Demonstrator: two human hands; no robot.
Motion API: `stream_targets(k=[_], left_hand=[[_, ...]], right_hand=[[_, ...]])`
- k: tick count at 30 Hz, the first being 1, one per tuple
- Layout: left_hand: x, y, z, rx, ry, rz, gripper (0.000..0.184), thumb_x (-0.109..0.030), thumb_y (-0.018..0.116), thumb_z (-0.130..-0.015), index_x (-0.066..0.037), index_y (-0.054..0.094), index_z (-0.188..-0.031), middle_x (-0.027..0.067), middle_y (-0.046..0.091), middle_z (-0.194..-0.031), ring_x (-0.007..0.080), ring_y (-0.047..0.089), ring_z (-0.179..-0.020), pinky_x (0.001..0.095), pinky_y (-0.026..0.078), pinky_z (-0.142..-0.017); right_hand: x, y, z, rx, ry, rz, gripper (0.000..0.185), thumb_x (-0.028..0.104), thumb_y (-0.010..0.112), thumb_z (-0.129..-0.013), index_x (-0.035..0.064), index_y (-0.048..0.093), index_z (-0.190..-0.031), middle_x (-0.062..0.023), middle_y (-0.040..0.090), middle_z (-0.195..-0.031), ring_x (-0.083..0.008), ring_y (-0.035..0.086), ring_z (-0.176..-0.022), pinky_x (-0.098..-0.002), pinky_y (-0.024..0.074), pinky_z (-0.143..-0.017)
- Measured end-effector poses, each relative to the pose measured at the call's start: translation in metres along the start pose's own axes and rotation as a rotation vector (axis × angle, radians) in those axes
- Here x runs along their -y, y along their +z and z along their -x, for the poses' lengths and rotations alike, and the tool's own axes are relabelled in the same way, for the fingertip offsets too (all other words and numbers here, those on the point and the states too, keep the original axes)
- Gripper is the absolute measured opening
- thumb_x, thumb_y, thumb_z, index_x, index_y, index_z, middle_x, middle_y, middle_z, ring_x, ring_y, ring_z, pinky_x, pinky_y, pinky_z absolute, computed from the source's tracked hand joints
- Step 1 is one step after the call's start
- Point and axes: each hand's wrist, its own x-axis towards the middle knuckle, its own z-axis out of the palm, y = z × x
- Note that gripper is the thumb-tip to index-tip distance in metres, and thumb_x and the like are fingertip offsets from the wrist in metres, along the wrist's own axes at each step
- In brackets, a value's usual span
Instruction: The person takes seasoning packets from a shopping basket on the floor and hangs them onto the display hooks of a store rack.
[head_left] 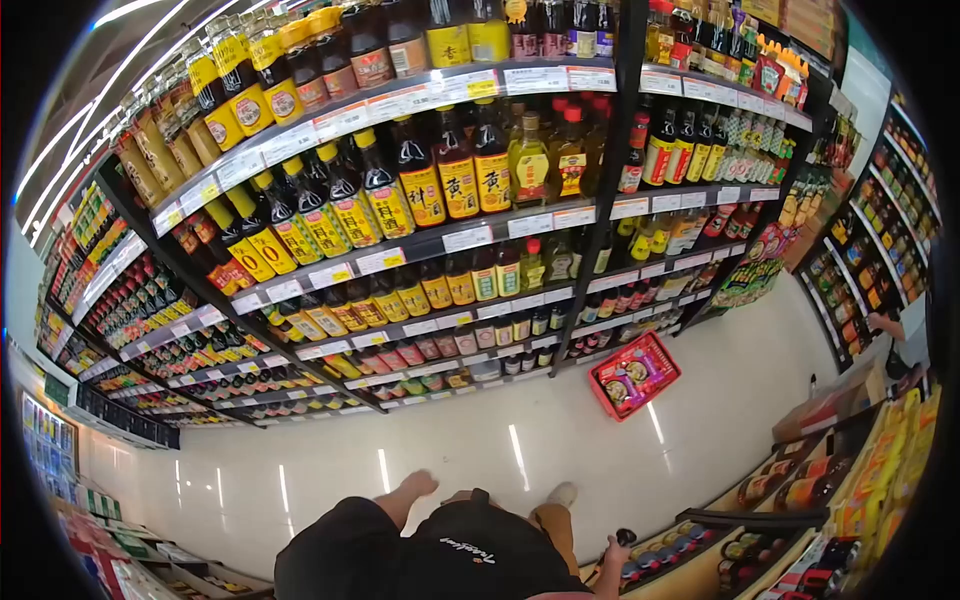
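Observation:
My left hand (421, 483) hangs over the pale floor below the black sleeve, holding nothing that I can see; its fingers are too blurred to make out. At the lower right, my right hand (612, 556) is closed around a small dark object (625, 537), beside a low shelf of bottles (675, 548). Rows of sauce and cooking wine bottles (420, 190) fill the tall shelf ahead. On the floor before it stands a red basket (609, 393) with colourful packets (637, 378) inside.
Dark shelf uprights (603, 190) divide the bottle rows. At the far right another person's hand (880, 322) shows near more shelves (845, 285). A cardboard box (835, 395) stands below them. Yellow-packaged goods (890, 470) line the lower right.

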Motion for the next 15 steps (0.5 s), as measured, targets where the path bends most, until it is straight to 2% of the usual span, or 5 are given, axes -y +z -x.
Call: stream_targets(k=[2, 3, 5, 8, 15], left_hand=[[-0.060, 0.012, -0.004, -0.008, 0.085, 0.076, 0.051, -0.037, 0.047, -0.087, 0.000, 0.059, -0.120, 0.0281, 0.056, -0.122, 0.0396, 0.052, -0.118, 0.0426, 0.040, -0.101], [-0.083, -0.057, -0.020, -0.112, 0.114, 0.059, 0.048, -0.036, 0.047, -0.087, 0.002, 0.064, -0.110, 0.0289, 0.061, -0.112, 0.0410, 0.058, -0.109, 0.0454, 0.045, -0.095], [-0.174, -0.060, -0.025, -0.213, 0.271, 0.179, 0.042, -0.037, 0.052, -0.085, 0.001, 0.065, -0.098, 0.0247, 0.065, -0.098, 0.0398, 0.062, -0.095, 0.0467, 0.049, -0.083], [-0.268, -0.074, -0.019, -0.361, 0.439, 0.330, 0.036, -0.036, 0.058, -0.085, -0.002, 0.065, -0.095, 0.0192, 0.067, -0.087, 0.0342, 0.065, -0.085, 0.0416, 0.051, -0.075], [-0.397, -0.231, 0.135, -0.342, 1.047, 0.667, 0.030, -0.025, 0.067, -0.088, -0.004, 0.060, -0.107, 0.0054, 0.063, -0.098, 0.0145, 0.059, -0.096, 0.0322, 0.046, -0.088]], right_hand=[[0.072, -0.028, 0.011, -0.004, 0.014, 0.257, 0.040, 0.014, 0.067, -0.080, -0.0001, 0.054, -0.115, -0.0077, 0.052, -0.064, -0.0207, 0.051, -0.048, -0.0367, 0.0438, -0.048], [0.097, 0.030, 0.001, 0.092, 0.003, 0.091, 0.037, 0.017, 0.067, -0.082, 0.0007, 0.054, -0.113, -0.0061, 0.050, -0.061, -0.0206, 0.049, -0.046, -0.0372, 0.0438, -0.048], [0.121, -0.005, -0.034, 0.076, -0.067, 0.099, 0.026, 0.016, 0.069, -0.080, 0.0028, 0.051, -0.093, -0.0009, 0.044, -0.057, -0.0141, 0.043, -0.043, -0.0318, 0.0360, -0.041], [0.171, -0.036, -0.044, 0.073, -0.078, 0.075, 0.025, 0.015, 0.070, -0.079, 0.0043, 0.050, -0.091, -0.0010, 0.044, -0.057, -0.0145, 0.043, -0.042, -0.0318, 0.0362, -0.040], [0.130, -0.083, -0.111, 0.083, 0.022, 0.151, 0.043, 0.015, 0.072, -0.079, -0.0027, 0.052, -0.112, -0.0064, 0.051, -0.060, -0.0168, 0.049, -0.044, -0.0360, 0.0411, -0.043]])
